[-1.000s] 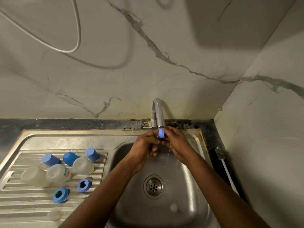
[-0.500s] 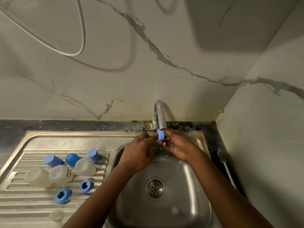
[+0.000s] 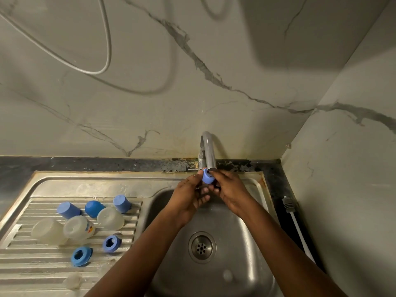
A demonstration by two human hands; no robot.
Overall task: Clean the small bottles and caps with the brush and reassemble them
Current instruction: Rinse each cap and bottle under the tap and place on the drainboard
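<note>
The fingers of the left hand (image 3: 188,196) and right hand (image 3: 230,192) both grasp one blue cap (image 3: 207,179) between them — tap spout (image 3: 207,147) just above.

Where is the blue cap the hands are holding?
In the head view, the blue cap is held between the left hand and the right hand, just under the tap, over the sink.

dim corner, marble-look walls (image 3: 214,50) with grey veins, steel sink (image 3: 246,264), dark stained ledge (image 3: 85,165), white cable loop (image 3: 108,50), maybe shower hose.
</note>
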